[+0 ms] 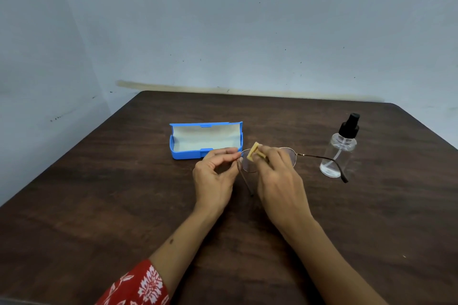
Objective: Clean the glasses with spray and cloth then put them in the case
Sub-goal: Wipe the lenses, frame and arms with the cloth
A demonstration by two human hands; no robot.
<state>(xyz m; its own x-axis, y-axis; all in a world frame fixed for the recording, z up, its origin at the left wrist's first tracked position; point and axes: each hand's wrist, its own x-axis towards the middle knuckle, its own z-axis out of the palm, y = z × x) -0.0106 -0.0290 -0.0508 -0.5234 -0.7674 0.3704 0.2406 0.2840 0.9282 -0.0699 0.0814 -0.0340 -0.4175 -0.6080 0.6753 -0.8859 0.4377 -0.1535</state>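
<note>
Glasses (292, 156) held just above the table (99, 193) mid-front, L hand (214, 178) pinching the frame's left rim w/ thumb & forefinger, R hand (277, 181) pinching the cloth (253, 152) on a lens. Prob light, thin wire, bendy & fragile, so hold by rim/hinge, not the lens. Case (205, 141) open just behind, bottle (338, 148) near the R temple tip; lots of free room near side, edges well apart.
</note>
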